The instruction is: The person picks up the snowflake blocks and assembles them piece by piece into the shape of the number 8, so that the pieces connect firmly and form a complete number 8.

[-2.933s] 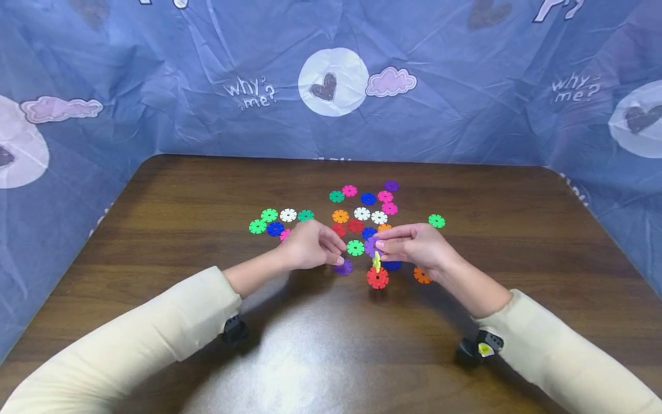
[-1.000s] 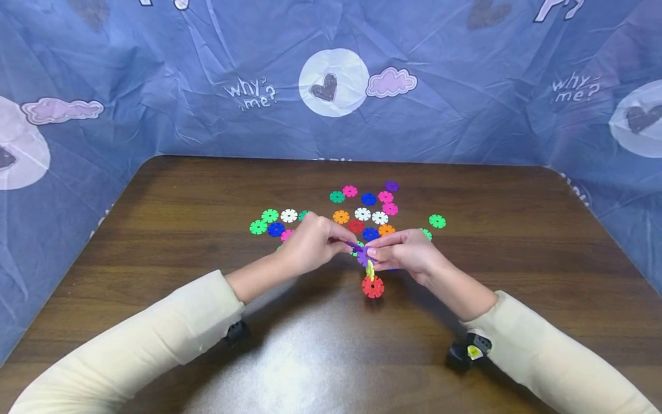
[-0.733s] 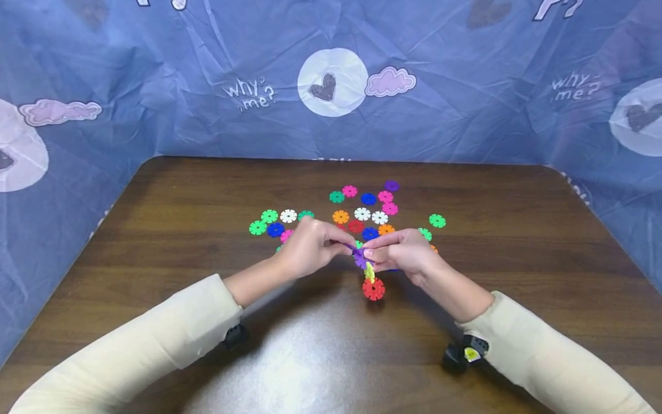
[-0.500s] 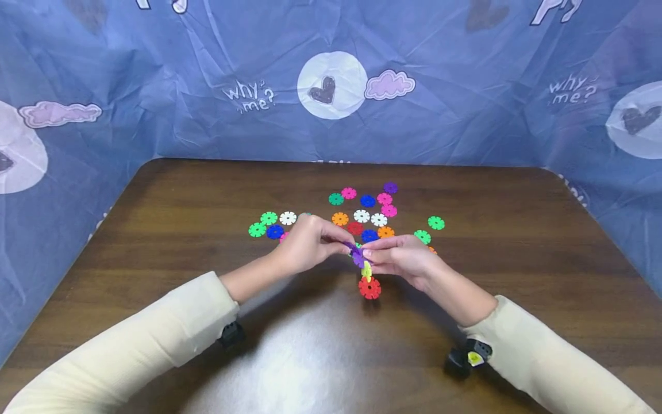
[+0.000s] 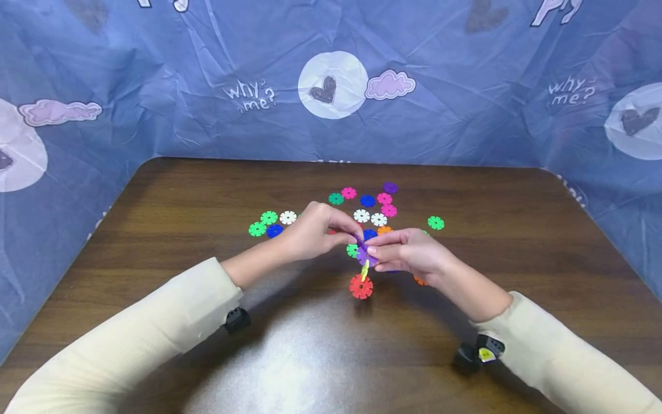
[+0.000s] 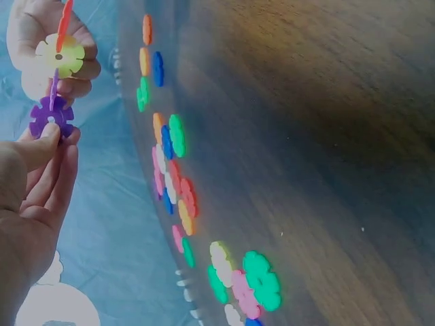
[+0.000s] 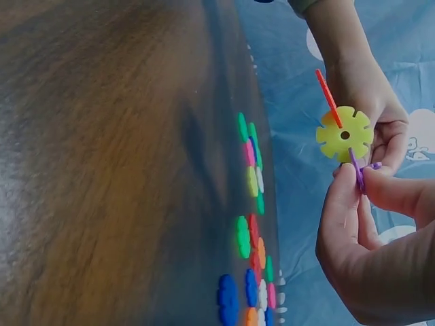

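while a small chain of slotted discs [image 5: 363,270] is being held above the table [image 5: 465,190], a purple disc [image 6: 50,115] is being pinched by the left hand [image 5: 310,233] and its neighbour by the right hand [image 5: 408,253]. the red disc [image 5: 360,286], hanging nearest, is likely being loosened if the slot is forced askew. loose discs [image 5: 369,210] are lying just beyond both hands.
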